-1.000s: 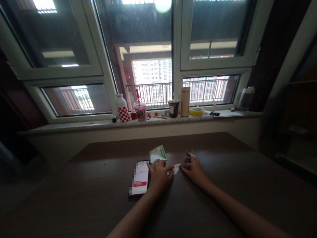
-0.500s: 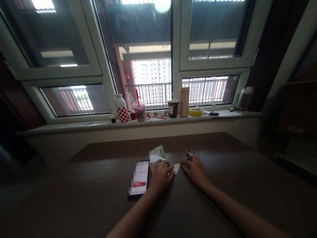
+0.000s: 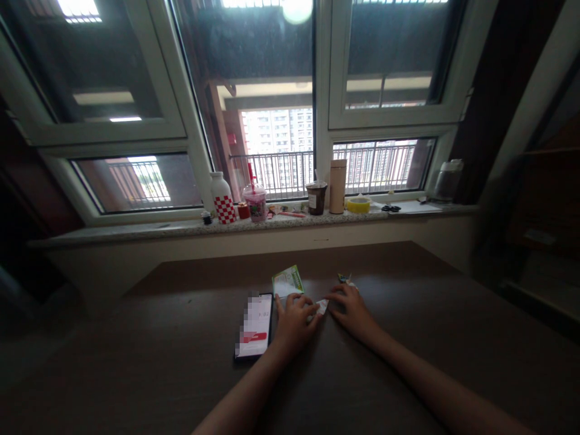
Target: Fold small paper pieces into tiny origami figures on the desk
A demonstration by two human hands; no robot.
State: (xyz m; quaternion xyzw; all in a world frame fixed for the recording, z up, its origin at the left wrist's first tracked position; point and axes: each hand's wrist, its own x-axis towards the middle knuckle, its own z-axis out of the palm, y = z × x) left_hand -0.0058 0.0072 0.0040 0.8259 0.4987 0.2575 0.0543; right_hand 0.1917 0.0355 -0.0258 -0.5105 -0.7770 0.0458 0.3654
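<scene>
A small whitish piece of paper (image 3: 322, 306) with faint print lies low over the brown table between my two hands. My left hand (image 3: 295, 320) grips its left end between thumb and fingers, the other fingers spread down toward the tabletop. At the paper's right tip is my right hand (image 3: 356, 311), its thumb and index finger closed about the edge. A green-and-white printed paper packet (image 3: 289, 281) rests just beyond my left hand. Beyond my right fingers sits a small crumpled wrapper (image 3: 343, 278), partly hidden by them. My fingers cover much of the held paper.
Left of my left hand, a phone (image 3: 254, 326) lies face up with its screen lit. Along the windowsill (image 3: 181, 228) stand a checkered bottle (image 3: 223, 199), a pink drink cup (image 3: 256, 202), a dark cup (image 3: 316, 198), a tan flask (image 3: 338, 187), yellow tape (image 3: 358, 205) and scissors (image 3: 391, 208).
The paper has shifted slightly and less of it shows. My right index finger and thumb have moved a little left around its tip. The packet and phone stay put.
</scene>
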